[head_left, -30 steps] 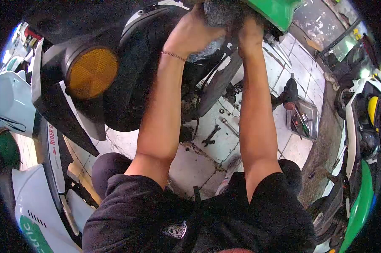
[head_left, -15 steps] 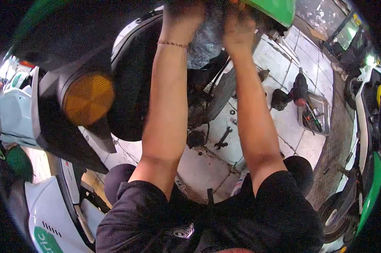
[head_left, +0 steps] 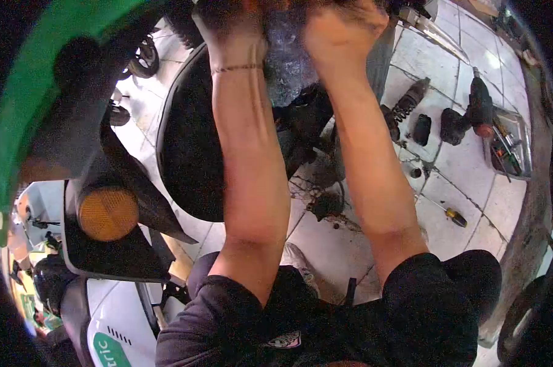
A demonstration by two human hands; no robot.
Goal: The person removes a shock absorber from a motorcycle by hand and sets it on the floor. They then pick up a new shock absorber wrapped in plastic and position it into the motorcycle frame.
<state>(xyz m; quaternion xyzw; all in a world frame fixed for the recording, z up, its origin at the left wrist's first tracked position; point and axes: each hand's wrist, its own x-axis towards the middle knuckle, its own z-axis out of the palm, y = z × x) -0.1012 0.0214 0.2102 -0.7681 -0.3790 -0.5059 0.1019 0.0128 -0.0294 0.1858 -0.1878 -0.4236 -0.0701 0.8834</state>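
Both arms reach up to the top of the head view, into the underside of a scooter with green and dark bodywork (head_left: 74, 116). My left hand (head_left: 230, 24) is dark and blurred at the upper edge, and its fingers are hidden. To its right, my right hand (head_left: 343, 37) is closed, with the fingers curled against the scooter's parts; what they grip is hidden. Between the wrists lies a greyish, shiny, crinkled surface (head_left: 285, 67). A black rounded wheel or fender (head_left: 190, 147) stands left of my left forearm, near an orange round reflector (head_left: 109, 214).
On the white tiled floor at right lie a spring shock absorber (head_left: 409, 101), a black cylindrical part (head_left: 422, 129), a power drill (head_left: 481, 104), a metal tray of tools (head_left: 524, 137) and a screwdriver (head_left: 455, 217). A white scooter panel (head_left: 114, 312) stands at lower left.
The view has shifted, showing more green bodywork at left and the shock absorber and screwdriver at right. My hands remain up in the scooter; my right hand now appears more tightly curled.
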